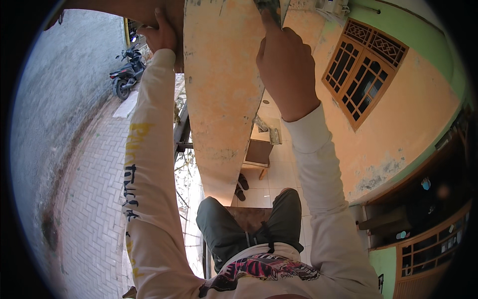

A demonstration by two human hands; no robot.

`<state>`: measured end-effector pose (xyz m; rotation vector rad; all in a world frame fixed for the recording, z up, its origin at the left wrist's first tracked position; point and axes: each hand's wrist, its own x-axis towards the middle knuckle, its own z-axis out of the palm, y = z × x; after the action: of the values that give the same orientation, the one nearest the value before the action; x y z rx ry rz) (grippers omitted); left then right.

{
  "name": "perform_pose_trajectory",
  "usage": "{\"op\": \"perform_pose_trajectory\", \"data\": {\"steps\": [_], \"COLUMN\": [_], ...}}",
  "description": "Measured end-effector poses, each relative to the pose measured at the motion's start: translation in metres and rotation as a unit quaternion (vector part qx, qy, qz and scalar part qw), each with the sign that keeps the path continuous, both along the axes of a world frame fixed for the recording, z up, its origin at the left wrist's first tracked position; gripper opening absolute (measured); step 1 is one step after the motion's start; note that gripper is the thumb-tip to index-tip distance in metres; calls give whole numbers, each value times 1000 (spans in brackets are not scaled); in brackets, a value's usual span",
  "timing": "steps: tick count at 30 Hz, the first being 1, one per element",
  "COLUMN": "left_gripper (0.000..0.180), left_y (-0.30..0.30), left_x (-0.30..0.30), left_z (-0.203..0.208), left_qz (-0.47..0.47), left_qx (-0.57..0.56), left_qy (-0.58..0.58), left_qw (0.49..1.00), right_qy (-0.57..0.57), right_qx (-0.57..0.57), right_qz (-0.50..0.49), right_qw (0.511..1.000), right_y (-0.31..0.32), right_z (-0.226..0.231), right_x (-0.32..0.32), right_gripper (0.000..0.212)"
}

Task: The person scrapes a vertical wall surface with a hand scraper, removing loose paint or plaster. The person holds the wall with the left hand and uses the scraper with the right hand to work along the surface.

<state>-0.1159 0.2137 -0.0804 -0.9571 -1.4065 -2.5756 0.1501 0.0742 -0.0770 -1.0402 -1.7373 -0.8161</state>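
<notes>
My right hand is closed round a flat scraper-like tool, most of it hidden in my grip. Its dark metal blade reaches up at the top of the picture, with my index finger laid along it. The tool is against or just beside the worn orange face of a wall pillar, which shows dark scuffs and patches. Up on the left, my left hand grips the lower edge of a brown beam beside the pillar. One of its fingers points up on the brown surface.
Below stand a brown-topped table and dark sandals on the tiled floor. A motorcycle is parked in the paved alley at left. At right are a wooden window and a person in a dark opening.
</notes>
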Motion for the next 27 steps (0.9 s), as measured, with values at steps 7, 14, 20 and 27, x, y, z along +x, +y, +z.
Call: {"op": "perform_pose_trajectory", "data": {"steps": [7,14,20,27], "left_gripper": [95,90,94,111], "left_y": [0,-3,15,23], "left_x": [1,1,-12,-44], "left_z": [-2,2,-2,24], "left_qz": [-13,-32,-29,-222], "left_qx": [-4,-11,-3,22], "left_qy": [15,1,10,-150], "left_qw": [1000,999,1000,963], "right_qy": [19,59,95,218], "right_qx": [-101,36,-33,-23], "right_qz": [9,55,179,326], "right_qw": [995,996,979,920], "right_y": [-20,24,11,12], "right_z": [17,5,-9,14], "right_x": [-5,-7,34,70], "right_gripper": [43,43,41,27]}}
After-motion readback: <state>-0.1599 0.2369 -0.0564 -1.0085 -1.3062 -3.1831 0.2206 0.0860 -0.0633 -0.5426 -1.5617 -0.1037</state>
